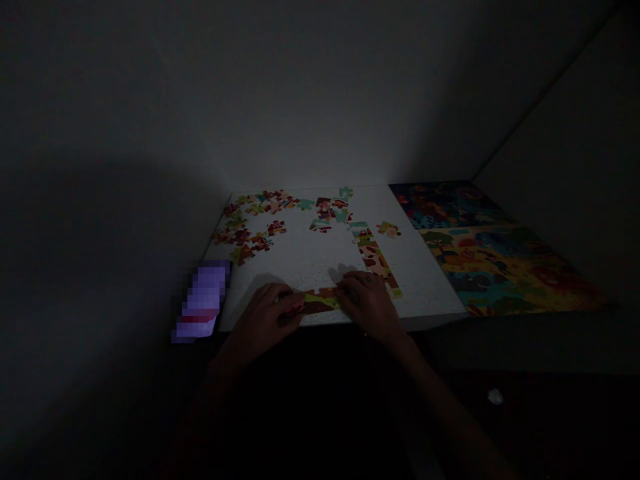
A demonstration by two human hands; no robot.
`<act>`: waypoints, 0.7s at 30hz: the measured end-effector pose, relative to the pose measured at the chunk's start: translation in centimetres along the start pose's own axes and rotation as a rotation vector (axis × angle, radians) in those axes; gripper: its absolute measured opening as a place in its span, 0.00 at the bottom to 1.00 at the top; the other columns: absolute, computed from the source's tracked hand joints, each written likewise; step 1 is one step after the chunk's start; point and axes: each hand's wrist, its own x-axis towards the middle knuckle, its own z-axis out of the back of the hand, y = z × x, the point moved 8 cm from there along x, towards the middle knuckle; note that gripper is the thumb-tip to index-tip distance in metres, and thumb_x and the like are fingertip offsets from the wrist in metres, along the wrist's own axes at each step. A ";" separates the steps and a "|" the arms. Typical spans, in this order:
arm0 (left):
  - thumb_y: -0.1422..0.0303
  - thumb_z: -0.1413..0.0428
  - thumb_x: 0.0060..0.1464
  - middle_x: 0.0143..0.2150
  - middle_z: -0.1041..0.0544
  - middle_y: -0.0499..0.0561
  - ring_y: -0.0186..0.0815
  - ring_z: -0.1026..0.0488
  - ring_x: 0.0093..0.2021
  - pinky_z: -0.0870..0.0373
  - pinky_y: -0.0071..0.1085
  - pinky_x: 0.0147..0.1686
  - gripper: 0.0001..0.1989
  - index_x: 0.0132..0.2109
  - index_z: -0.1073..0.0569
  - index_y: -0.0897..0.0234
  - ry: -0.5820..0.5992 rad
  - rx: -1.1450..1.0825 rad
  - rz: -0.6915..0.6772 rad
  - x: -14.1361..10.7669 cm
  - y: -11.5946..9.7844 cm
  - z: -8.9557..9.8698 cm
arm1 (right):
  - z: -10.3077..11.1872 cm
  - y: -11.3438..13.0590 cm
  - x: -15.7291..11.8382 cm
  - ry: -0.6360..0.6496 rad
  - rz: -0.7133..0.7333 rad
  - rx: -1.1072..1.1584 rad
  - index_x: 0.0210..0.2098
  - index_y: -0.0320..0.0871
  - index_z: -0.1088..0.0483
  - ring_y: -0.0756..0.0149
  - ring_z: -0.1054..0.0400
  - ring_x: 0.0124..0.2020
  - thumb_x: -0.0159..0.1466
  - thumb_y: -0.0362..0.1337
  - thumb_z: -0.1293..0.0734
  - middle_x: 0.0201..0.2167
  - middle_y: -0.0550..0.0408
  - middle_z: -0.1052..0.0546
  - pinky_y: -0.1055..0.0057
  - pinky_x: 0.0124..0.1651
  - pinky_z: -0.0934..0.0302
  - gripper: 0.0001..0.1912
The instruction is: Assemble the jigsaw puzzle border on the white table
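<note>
On a dimly lit white table, a joined strip of puzzle pieces (323, 300) runs along the front edge. My left hand (265, 313) is closed at the strip's left end, its fingers on a reddish puzzle piece (293, 306). Bent over the strip's right part is my right hand (367, 299), fingers closed; what lies under its fingertips is hidden. A joined column of pieces (373, 255) rises from beside the right hand toward the back of the table.
Loose puzzle pieces (243, 233) are scattered at the back left. More pieces (333, 210) lie at the back middle, and a small cluster (389, 229) right of the column. Two colourful pictures (505, 267) cover the right side. A pixelated phone-like object (205, 300) is at the left edge.
</note>
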 end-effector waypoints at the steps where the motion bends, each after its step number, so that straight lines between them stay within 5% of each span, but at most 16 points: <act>1: 0.68 0.42 0.56 0.47 0.27 0.52 0.40 0.30 0.49 0.30 0.40 0.50 0.14 0.51 0.24 0.56 -0.003 -0.009 -0.002 0.0 0.0 0.0 | 0.0 0.0 0.0 0.000 -0.002 -0.004 0.41 0.45 0.27 0.54 0.32 0.48 0.67 0.40 0.37 0.45 0.49 0.23 0.56 0.53 0.44 0.08; 21: 0.67 0.42 0.57 0.49 0.28 0.52 0.41 0.31 0.50 0.30 0.42 0.52 0.13 0.50 0.24 0.56 0.000 -0.038 0.046 0.1 -0.3 -0.3 | 0.5 0.2 -0.1 -0.025 -0.007 0.014 0.42 0.46 0.26 0.53 0.32 0.48 0.67 0.40 0.36 0.46 0.48 0.23 0.54 0.53 0.42 0.09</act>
